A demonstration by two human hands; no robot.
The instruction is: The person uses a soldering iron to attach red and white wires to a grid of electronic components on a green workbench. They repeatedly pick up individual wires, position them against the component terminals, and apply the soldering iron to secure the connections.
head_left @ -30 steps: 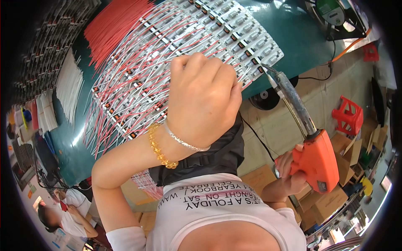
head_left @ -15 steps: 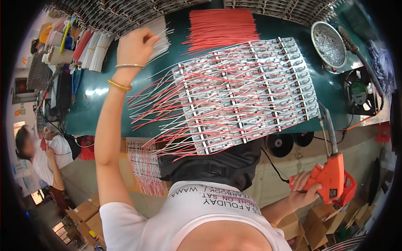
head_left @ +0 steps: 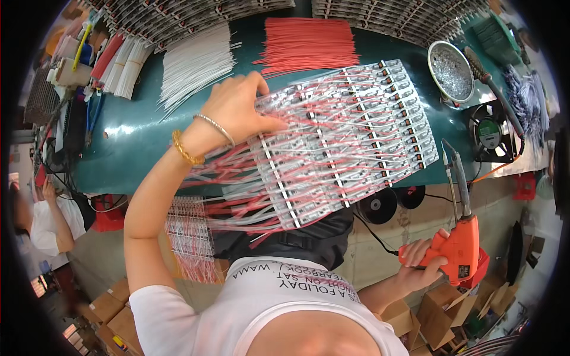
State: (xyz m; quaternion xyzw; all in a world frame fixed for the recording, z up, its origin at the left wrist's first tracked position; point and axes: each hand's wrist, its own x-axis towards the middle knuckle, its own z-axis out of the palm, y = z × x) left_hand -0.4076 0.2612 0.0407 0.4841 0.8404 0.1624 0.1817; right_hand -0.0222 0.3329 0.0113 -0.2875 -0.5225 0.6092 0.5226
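Note:
A panel of small circuit boards [head_left: 332,136] with many red and white wires soldered along it lies at the table's front edge, partly over my lap. My left hand [head_left: 237,110] is on its upper left corner, thumb over the top face and the other fingers curled at the edge, closed on it. The loose wire ends hang out to the left, smeared by motion. To the right of the panel, my right hand [head_left: 420,264] is wrapped around the grip of a red soldering gun [head_left: 463,252]. Its metal tip points up, apart from the panel's right edge.
Behind the panel lie a bundle of white wires [head_left: 196,65] and a bundle of red wires [head_left: 309,44]. A bowl of metallic bits [head_left: 451,71], a soldering iron [head_left: 496,89] and a small black fan [head_left: 491,133] stand at the right. More panels [head_left: 196,18] line the back.
My left hand has come down and right from above the white wires onto the panel's upper left corner. The panel's left side has shifted. My right hand still holds the soldering gun.

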